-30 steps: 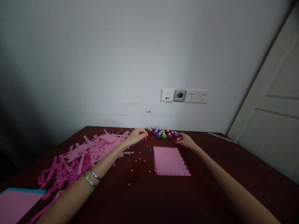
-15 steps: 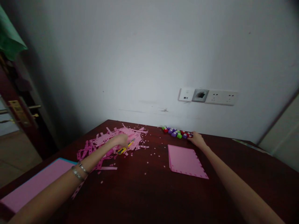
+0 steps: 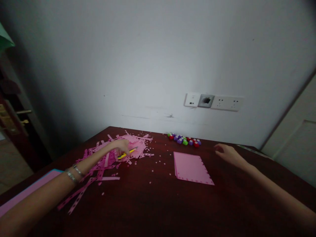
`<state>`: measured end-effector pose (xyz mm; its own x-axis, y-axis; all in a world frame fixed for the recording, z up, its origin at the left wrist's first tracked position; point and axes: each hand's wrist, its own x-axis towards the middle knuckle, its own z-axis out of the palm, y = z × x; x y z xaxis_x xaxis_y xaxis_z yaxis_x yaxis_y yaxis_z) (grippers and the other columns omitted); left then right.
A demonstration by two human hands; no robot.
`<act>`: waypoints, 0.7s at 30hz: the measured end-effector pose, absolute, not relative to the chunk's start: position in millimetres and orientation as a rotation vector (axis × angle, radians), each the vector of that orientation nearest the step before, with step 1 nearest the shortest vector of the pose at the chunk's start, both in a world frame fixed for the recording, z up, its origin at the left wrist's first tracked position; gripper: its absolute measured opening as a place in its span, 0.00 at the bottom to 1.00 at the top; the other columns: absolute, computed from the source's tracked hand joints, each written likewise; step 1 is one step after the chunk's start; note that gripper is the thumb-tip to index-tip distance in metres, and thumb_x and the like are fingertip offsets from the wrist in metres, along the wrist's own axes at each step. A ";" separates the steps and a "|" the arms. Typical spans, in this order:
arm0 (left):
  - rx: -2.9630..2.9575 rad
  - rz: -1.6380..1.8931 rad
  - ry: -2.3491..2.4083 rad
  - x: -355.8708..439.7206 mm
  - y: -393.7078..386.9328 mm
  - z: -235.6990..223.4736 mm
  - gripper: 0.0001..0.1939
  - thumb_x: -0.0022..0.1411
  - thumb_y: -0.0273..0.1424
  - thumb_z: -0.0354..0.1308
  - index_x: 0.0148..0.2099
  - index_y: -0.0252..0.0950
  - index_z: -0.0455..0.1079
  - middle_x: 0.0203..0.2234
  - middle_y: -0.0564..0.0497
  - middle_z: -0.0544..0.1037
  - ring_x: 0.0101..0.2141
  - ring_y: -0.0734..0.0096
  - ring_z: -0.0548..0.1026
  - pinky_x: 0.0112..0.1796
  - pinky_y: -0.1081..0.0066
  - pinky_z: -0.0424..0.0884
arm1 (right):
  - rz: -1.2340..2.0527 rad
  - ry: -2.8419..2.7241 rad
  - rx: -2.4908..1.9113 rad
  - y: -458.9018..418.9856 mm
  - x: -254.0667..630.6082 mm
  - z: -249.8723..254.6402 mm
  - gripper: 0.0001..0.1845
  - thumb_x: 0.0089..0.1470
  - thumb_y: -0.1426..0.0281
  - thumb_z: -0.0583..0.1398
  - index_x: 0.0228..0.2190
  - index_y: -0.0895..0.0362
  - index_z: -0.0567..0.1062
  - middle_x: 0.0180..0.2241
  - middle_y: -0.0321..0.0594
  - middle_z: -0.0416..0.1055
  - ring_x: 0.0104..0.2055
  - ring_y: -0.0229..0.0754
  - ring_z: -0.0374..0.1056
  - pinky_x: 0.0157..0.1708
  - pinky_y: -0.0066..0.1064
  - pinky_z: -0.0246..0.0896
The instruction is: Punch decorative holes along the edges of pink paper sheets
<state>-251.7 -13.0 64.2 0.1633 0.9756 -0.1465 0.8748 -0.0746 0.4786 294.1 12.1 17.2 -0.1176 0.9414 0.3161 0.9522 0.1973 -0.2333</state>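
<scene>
My left hand [image 3: 121, 146] reaches over a heap of pink paper strips [image 3: 103, 159] on the dark wooden table [image 3: 158, 204] and is closed on a thin yellow tool [image 3: 127, 153] that lies slanted on the strips. My right hand [image 3: 228, 153] hovers low over the table to the right of a pink paper sheet [image 3: 191, 168] with punched holes along its edges. Its fingers are loosely apart and hold nothing. A cluster of small red, purple and green paper punches [image 3: 184, 140] stands at the table's far edge, left of my right hand.
Small pink paper dots [image 3: 158, 158] are scattered between the strips and the sheet. A large pink sheet with a blue edge [image 3: 29, 192] lies at the near left. Wall sockets [image 3: 213, 102] sit above the table. A door [image 3: 293, 144] stands at the right.
My right hand has left the punches and moved right, away from them. My left hand went from the punches to the strip heap and now grips the yellow tool.
</scene>
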 end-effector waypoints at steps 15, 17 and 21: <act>2.005 0.662 1.329 -174.0 -24.6 140.0 0.12 0.48 0.36 0.58 0.30 0.32 0.73 0.18 0.51 0.72 0.19 0.79 0.64 0.21 0.77 0.58 | 0.571 -2.037 -1.378 -81.0 225.0 75.0 0.19 0.50 0.58 0.56 0.38 0.58 0.73 0.40 0.45 0.72 0.41 0.48 0.68 0.42 0.39 0.63; 1.924 0.734 1.144 -130.6 -37.2 129.9 0.12 0.49 0.37 0.58 0.32 0.32 0.73 0.23 0.49 0.75 0.23 0.77 0.68 0.24 0.76 0.62 | 0.871 -1.919 -1.261 -84.6 196.0 80.4 0.22 0.52 0.56 0.54 0.41 0.59 0.72 0.40 0.47 0.72 0.40 0.46 0.68 0.39 0.38 0.65; 1.794 0.714 0.897 -57.1 -56.3 96.4 0.13 0.51 0.37 0.59 0.33 0.31 0.73 0.24 0.49 0.75 0.24 0.76 0.70 0.27 0.72 0.67 | 1.265 -1.617 -1.063 -86.6 151.9 74.8 0.22 0.54 0.55 0.53 0.41 0.58 0.71 0.44 0.49 0.70 0.39 0.43 0.69 0.39 0.38 0.66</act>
<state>-57.1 -56.3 96.4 0.5566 0.8273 0.0752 0.2585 -0.2585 0.9308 151.9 -86.6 74.8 -0.3213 0.9423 0.0944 0.1352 0.1444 -0.9802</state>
